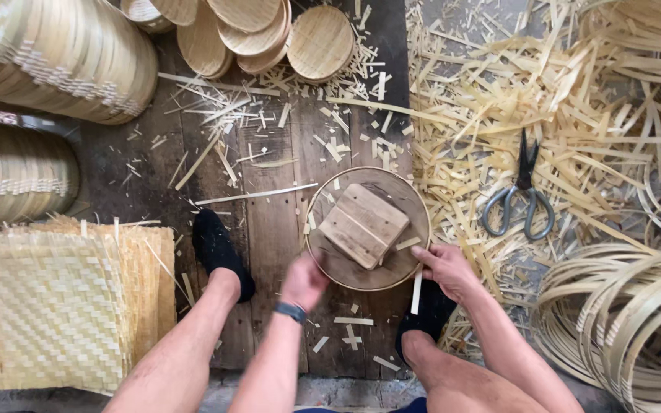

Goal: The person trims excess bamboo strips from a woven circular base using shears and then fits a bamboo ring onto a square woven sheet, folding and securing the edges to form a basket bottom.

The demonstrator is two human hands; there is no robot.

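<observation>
Fingers of the right hand curl over the near right rim of a round bamboo tray, pinching a thin bamboo strip that hangs down from them, while the left hand presses against the tray's near left edge, its fingers blurred so that their grip cannot be told. A dark band circles the left wrist. The tray lies flat on the plank floor between the person's two feet, each in a black sock, and carries a square wooden block tilted on its middle, with a few short offcuts beside it. Just right of the tray, a thick drift of pale bamboo shavings covers the floor, and a pair of scissors with grey handles rests on it, blades pointing away from the person. Coiled bamboo hoops pile up at the far right, near the right forearm. To the left of the left leg sits a stack of square woven bamboo mats. Beyond it, stacked round bamboo frames lie on their sides, and more finished round trays overlap along the top edge.
</observation>
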